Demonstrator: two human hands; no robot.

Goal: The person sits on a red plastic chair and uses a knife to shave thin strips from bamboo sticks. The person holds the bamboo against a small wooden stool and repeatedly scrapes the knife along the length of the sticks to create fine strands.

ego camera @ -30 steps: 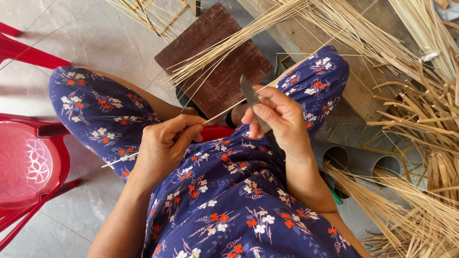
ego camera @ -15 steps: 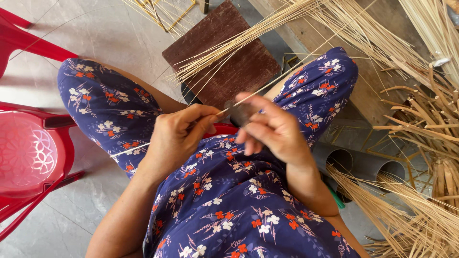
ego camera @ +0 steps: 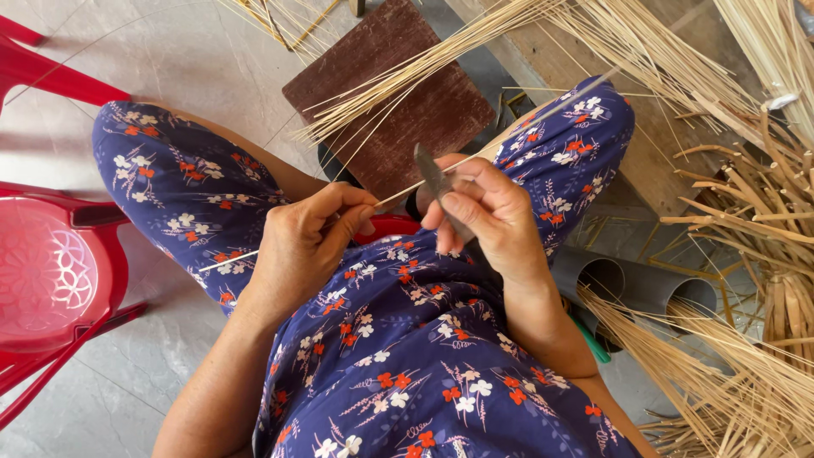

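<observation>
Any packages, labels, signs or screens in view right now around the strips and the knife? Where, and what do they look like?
None in view: no package, label, sign or screen.
What is there: left hand pinching a thin pale bamboo strip.
Right hand holding a grey knife blade against it.
Red plastic stool, at the left.
Brown board on the floor ahead.

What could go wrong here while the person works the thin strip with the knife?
1. The knife blade in the right hand lies close to the left hand fingertips pinching the thin bamboo strip; a slip could probably cut them.
2. The strip is very slender, so it may snap or split unevenly under the blade.
3. The blade works just above the lap, so a slip downward could reach the thigh.
</observation>
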